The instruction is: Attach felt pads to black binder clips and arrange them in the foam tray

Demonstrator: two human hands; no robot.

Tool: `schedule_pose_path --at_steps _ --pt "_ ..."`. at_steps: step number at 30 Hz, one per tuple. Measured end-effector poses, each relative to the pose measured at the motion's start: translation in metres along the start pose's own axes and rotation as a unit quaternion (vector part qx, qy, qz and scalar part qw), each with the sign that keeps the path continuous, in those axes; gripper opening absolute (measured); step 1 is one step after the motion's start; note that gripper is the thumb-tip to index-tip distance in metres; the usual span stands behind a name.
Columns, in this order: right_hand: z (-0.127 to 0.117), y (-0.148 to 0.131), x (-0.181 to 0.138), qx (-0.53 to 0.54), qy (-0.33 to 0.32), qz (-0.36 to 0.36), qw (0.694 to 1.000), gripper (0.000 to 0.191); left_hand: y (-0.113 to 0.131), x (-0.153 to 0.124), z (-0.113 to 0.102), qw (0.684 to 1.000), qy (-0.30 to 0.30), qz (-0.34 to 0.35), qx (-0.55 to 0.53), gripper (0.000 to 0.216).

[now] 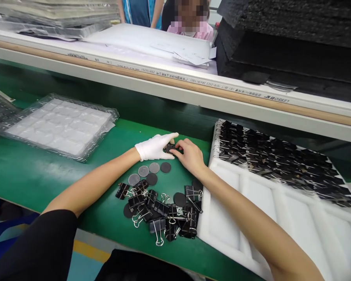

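Note:
My left hand (156, 147), in a white glove, grips a small dark round piece (169, 148) between thumb and fingers. Bare fingers of my right hand (190, 155) pinch the same piece from the other side and partly cover it. Just below the hands lie several flat discs, some clear grey (143, 171) and some black (165, 167). Closer to my body is a loose heap of black binder clips (160, 208) with silver wire handles, mixed with more black discs (179, 199).
At right a white foam tray (224, 222) with compartments holds rows of black clips (260, 156) in its far part. Clear plastic trays (58, 127) lie at left on the green table (105, 187). A shelf (152, 80) crosses behind; people (190, 23) are beyond it.

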State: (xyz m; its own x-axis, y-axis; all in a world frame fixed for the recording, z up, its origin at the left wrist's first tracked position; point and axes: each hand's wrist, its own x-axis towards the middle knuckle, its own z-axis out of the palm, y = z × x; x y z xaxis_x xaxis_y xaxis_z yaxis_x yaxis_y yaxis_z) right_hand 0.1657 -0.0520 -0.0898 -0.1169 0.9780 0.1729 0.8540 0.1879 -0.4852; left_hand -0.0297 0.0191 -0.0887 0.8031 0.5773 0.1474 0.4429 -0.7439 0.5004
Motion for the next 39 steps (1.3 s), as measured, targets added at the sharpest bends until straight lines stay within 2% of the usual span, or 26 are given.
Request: schedule_pose_path --at_steps 5,8,13,18,21,26,33,36,39 --pt "-0.002 0.002 -0.007 0.030 0.009 -0.038 0.999 0.026 0.001 -0.001 -0.001 1.000 0.005 0.010 0.006 0.081" --pt "-0.006 -0.001 -0.011 -0.020 -0.019 -0.064 0.998 0.035 0.000 -0.002 -0.001 1.000 0.009 0.015 0.009 0.079" --pt "-0.015 -0.010 -0.013 -0.105 -0.069 -0.057 0.990 0.042 -0.001 -0.002 -0.001 0.999 0.013 0.023 0.022 0.079" --pt "-0.022 -0.008 -0.010 -0.080 -0.119 -0.035 0.989 0.049 -0.001 -0.001 -0.002 0.999 0.015 0.021 0.044 0.079" --pt "-0.021 -0.003 -0.008 -0.053 -0.122 -0.036 0.990 0.048 -0.002 -0.001 -0.003 0.997 0.005 0.054 0.058 0.066" --pt "-0.014 0.006 -0.005 0.011 -0.085 -0.058 0.995 0.042 -0.005 -0.004 -0.004 0.993 0.025 0.061 0.100 0.037" --pt "-0.021 0.007 -0.004 0.145 0.084 -0.045 0.985 0.025 -0.005 -0.007 -0.004 0.992 0.031 0.070 0.099 0.041" --pt "-0.021 0.003 -0.007 0.128 0.104 -0.056 0.985 0.019 -0.002 -0.007 -0.005 0.989 0.041 0.083 0.114 0.041" --pt "-0.026 -0.002 -0.007 0.122 0.092 -0.080 0.985 0.017 -0.001 -0.007 -0.006 0.985 0.032 0.107 0.130 0.027"
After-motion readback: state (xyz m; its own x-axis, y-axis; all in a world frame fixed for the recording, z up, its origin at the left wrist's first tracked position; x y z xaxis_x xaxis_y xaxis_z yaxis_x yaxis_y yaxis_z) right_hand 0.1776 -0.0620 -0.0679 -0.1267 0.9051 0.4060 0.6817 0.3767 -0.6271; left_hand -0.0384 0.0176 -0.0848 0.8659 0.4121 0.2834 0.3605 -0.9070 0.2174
